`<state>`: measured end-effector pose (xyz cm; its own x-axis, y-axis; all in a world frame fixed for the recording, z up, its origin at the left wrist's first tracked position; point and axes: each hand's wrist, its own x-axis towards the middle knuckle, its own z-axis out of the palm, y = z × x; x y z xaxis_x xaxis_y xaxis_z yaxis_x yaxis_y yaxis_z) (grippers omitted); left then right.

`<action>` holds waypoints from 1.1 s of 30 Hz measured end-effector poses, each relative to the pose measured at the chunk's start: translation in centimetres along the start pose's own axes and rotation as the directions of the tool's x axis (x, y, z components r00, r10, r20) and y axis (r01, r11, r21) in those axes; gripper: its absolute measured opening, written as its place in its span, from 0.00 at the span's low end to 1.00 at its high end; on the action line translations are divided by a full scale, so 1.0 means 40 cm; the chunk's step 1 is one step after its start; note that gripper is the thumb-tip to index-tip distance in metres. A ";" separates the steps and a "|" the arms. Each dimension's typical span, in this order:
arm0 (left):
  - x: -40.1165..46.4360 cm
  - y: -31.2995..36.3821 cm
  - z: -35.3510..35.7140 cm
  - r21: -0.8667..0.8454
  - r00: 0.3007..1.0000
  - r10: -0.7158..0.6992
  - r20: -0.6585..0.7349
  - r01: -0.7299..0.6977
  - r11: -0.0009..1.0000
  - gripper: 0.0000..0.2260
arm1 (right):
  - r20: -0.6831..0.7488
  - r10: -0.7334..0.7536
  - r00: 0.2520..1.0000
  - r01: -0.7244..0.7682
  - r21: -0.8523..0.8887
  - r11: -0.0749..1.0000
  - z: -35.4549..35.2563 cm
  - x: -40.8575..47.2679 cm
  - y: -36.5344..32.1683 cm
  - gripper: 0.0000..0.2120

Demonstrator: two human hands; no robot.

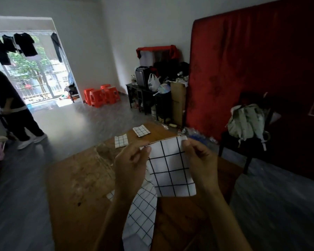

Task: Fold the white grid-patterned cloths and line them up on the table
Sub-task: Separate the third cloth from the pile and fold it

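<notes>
Up in the air above the counter (83, 178), a folded white grid-patterned cloth (170, 171) hangs by its top edge. The left hand (130, 169) pinches the upper left corner between thumb and curled fingers (147, 149), and the right hand (199, 160) pinches the upper right corner the same way. The cloth's lower part hangs free, slightly tilted.

Below it, partly hidden by the left forearm, an unfolded grid cloth (141, 214) with a finer check lies on the wooden counter and reaches toward the near edge. At the far end of the counter lie two small folded grid cloths, apart from each other: one on the left (121, 141) and one farther back and to the right (141, 130).

Beyond the counter, orange plastic stools (101, 96) sit on the grey floor. A dark chair (250, 142) on the right carries a pale backpack (246, 122), in front of a red curtain (252, 69). Another person (11, 109) in dark clothes stands at the left.
</notes>
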<state>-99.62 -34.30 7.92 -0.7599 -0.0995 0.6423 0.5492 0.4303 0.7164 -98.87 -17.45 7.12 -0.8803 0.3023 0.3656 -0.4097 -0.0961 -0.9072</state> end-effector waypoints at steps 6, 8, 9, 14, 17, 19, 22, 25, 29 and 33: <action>0.003 0.053 0.140 0.097 0.928 0.242 0.282 -0.278 0.956 0.14 | 0.101 -0.226 0.969 0.245 -0.254 0.936 -0.076 0.000 0.032 0.07; 0.003 0.067 0.177 0.042 0.914 0.275 0.298 -0.300 0.953 0.13 | 0.150 -0.290 0.945 0.321 -0.259 0.911 -0.096 -0.001 0.038 0.08; 0.004 0.068 0.187 0.018 0.915 0.279 0.292 -0.297 0.955 0.12 | 0.153 -0.278 0.948 0.308 -0.234 0.922 -0.105 0.000 0.035 0.08; 0.008 0.045 0.204 0.010 0.901 0.309 0.306 -0.327 0.945 0.11 | 0.157 -0.248 0.956 0.291 -0.394 0.872 -0.140 -0.001 0.043 0.12; 0.002 0.043 0.202 0.041 0.915 0.304 0.263 -0.326 0.945 0.06 | 0.172 -0.241 0.955 0.296 -0.517 0.803 -0.150 0.004 0.056 0.09; 0.006 0.037 0.194 0.047 0.938 0.255 0.235 -0.273 0.961 0.05 | 0.158 -0.175 0.972 0.235 -0.609 0.758 -0.161 0.005 0.062 0.10; 0.019 0.027 0.183 0.092 0.957 0.219 0.191 -0.239 0.967 0.06 | 0.122 -0.077 0.990 0.136 -0.616 0.776 -0.181 -0.002 0.068 0.11; 0.037 0.016 0.171 0.117 0.974 0.200 0.105 -0.212 0.970 0.07 | 0.129 -0.059 0.990 0.128 -0.630 0.766 -0.201 0.003 0.086 0.12; 0.057 -0.002 0.145 0.128 0.985 0.172 0.006 -0.171 0.977 0.05 | 0.123 -0.036 0.992 0.112 -0.695 0.710 -0.240 0.008 0.119 0.10; 0.073 -0.014 0.118 0.223 0.988 0.150 -0.043 -0.137 0.965 0.06 | 0.096 0.135 0.986 -0.005 -0.795 0.607 -0.287 0.000 0.155 0.05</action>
<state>-103.80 -30.59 8.10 -0.6531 -0.0720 0.7539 0.5567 0.6292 0.5424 -98.66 -7.16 -0.90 -0.9463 0.1941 0.2585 -0.0537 0.6941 -0.7179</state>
